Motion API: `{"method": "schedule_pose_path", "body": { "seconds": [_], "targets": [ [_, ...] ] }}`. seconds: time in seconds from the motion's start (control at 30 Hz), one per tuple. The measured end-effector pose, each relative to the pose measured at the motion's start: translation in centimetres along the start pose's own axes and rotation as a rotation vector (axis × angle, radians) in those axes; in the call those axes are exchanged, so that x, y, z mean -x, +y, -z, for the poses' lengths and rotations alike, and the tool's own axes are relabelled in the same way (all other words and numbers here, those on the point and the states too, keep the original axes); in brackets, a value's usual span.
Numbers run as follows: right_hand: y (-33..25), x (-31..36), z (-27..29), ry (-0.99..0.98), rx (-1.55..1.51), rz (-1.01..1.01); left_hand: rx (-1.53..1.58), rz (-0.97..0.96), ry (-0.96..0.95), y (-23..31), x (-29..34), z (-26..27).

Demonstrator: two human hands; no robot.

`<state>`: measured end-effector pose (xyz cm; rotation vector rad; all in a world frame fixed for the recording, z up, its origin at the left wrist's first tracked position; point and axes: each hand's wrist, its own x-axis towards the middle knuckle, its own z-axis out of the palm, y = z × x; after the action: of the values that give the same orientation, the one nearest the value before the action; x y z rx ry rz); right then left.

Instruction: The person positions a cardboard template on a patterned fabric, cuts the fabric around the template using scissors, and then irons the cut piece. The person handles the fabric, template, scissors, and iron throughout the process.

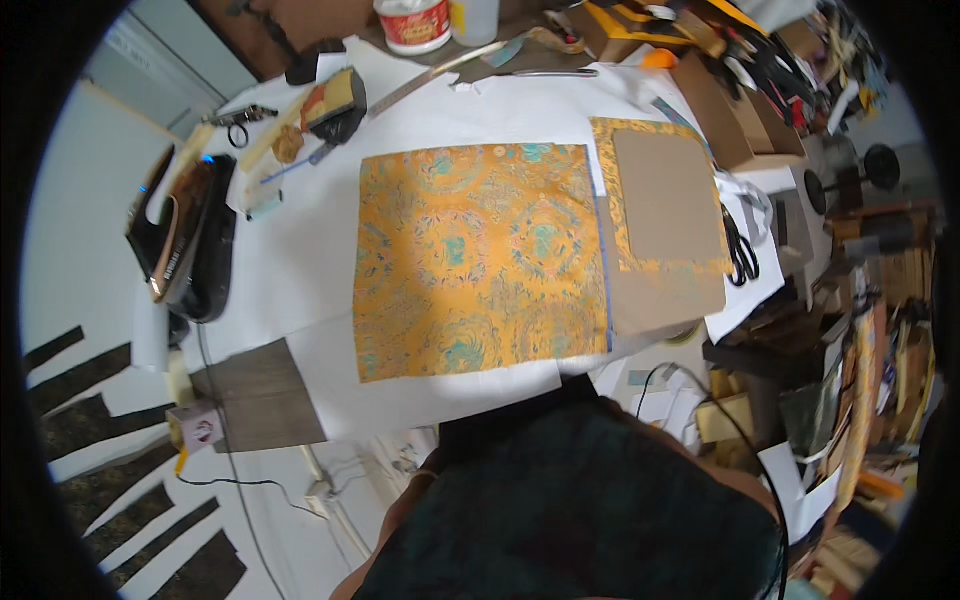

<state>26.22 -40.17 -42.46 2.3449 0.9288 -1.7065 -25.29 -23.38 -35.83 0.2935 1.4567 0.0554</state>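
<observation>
Neither of my hands shows; my left forearm (397, 520) drops beside my dark-clothed torso, a thin band at its wrist, with the hand hidden. Part of my right arm (735, 487) shows at the other side of the torso. In front of me a golden-yellow brocade cloth (480, 290) with teal and pink round motifs lies flat on white paper. Along its right edge runs a narrow blue strip (606, 270). To the right, a grey-brown board (665, 200) has patterned yellow cloth around its border, partly over a larger brown sheet (665, 302).
A cordless-looking iron (165, 245) sits on its black stand at left. Behind are a wide brush (335, 105), a metal ruler (400, 92), a white tub with red label (413, 28) and tweezers (548, 73). A cardboard box (740, 115) and black-handled scissors (740, 250) lie right.
</observation>
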Motion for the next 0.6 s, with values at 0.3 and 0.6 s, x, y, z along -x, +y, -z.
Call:
{"method": "schedule_pose_path", "body": {
  "seconds": [0.3,0.6],
  "targets": [
    [-8.4,2.5,6.6,0.263,0.382,-0.061,-0.372,-0.306,0.019,5.7,-1.8,5.6],
    [-17.4,37.9,17.8,0.378,-0.699,1.154,-1.326,-1.031,-0.226,15.0,10.9,4.5]
  ]
}}
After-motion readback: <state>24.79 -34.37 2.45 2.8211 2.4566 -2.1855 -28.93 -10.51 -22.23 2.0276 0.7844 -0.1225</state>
